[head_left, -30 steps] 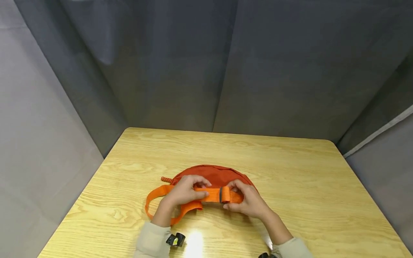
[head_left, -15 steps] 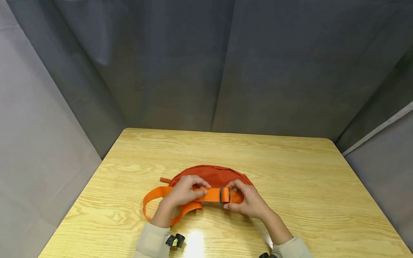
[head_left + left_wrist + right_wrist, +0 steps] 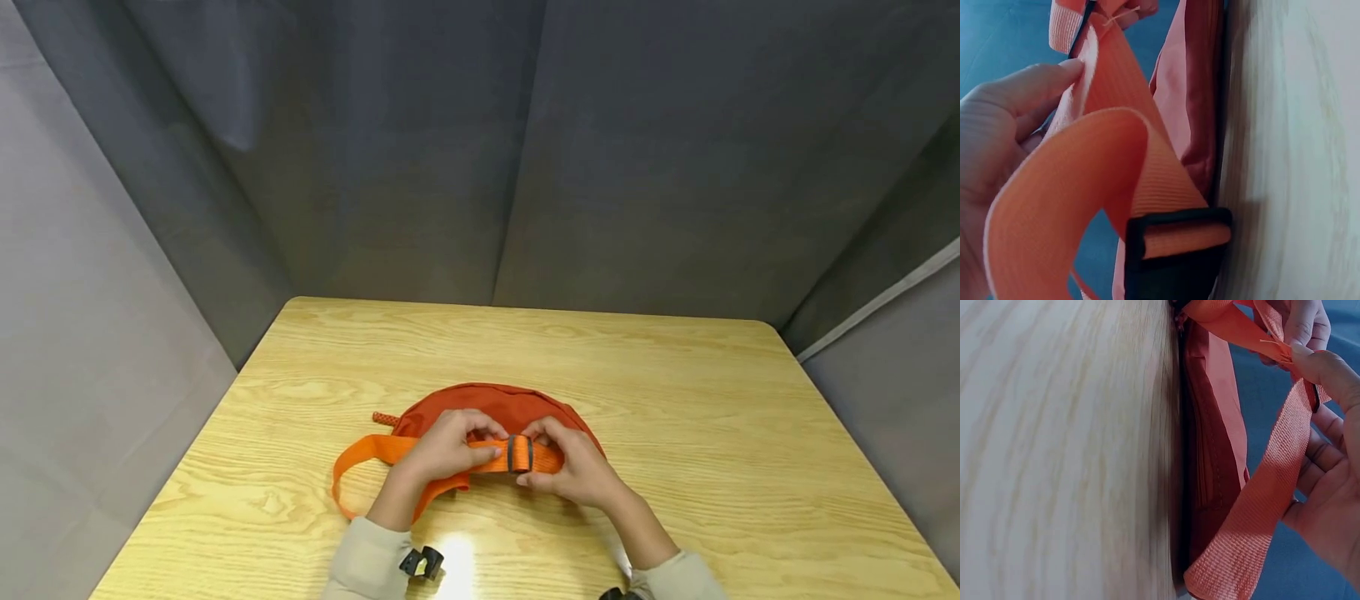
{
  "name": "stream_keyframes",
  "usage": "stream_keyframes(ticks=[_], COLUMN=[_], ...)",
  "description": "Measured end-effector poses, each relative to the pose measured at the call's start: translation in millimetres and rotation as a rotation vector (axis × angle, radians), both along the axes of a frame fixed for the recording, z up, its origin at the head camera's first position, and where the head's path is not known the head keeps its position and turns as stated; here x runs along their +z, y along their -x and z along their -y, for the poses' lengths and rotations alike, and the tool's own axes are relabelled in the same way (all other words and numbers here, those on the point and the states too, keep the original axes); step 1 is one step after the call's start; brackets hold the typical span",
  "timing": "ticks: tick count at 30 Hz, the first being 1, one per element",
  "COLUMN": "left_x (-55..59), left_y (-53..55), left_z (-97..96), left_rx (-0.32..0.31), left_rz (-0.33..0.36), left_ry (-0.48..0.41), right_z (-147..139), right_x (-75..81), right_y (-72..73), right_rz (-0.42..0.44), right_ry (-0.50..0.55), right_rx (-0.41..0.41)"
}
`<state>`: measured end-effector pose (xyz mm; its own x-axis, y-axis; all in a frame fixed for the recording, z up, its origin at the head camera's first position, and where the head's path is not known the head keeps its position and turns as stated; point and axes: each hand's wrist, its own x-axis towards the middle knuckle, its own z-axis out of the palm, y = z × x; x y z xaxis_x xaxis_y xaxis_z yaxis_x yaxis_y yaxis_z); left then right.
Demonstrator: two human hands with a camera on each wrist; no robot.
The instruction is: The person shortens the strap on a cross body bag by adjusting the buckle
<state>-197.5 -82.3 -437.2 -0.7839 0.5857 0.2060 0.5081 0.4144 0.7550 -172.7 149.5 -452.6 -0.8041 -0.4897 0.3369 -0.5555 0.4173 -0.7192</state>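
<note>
A rust-red waist bag (image 3: 491, 404) lies on the table with its orange webbing strap (image 3: 375, 447) looped out to the left. My left hand (image 3: 450, 450) pinches the strap just left of a dark strap slider (image 3: 520, 454), fingertips close to its edge. At the slider's right side, my right hand (image 3: 581, 468) holds it and the webbing between thumb and fingers. A frayed strap end (image 3: 1284, 355) shows by the right thumb in the right wrist view. Lower down in the left wrist view, a black buckle (image 3: 1175, 272) hangs on the strap.
The light wood table (image 3: 675, 400) reaches back to a dark grey curtain (image 3: 420, 167). A patterned zip-pull cord (image 3: 385, 418) sticks out at the bag's left end. Each sleeve carries a black wrist mount, the left mount (image 3: 422, 562) near the table's front.
My left hand has slid right along the strap, closer to the slider. The slider sits slightly further left, and its second dark bar now shows. My right hand has barely moved.
</note>
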Motion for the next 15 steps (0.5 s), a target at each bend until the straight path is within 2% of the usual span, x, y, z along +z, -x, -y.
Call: stream_keyframes(ticks=[15], left_x=[0.2], left_y=[-3.1], left_z=[3.8], left_rx=[0.017], left_rz=[0.03], left_ry=[-0.029], right_z=[0.7], right_x=[2.4], right_y=[-0.8], right_rz=[-0.005], right_ry=[-0.011], right_rx=[-0.006])
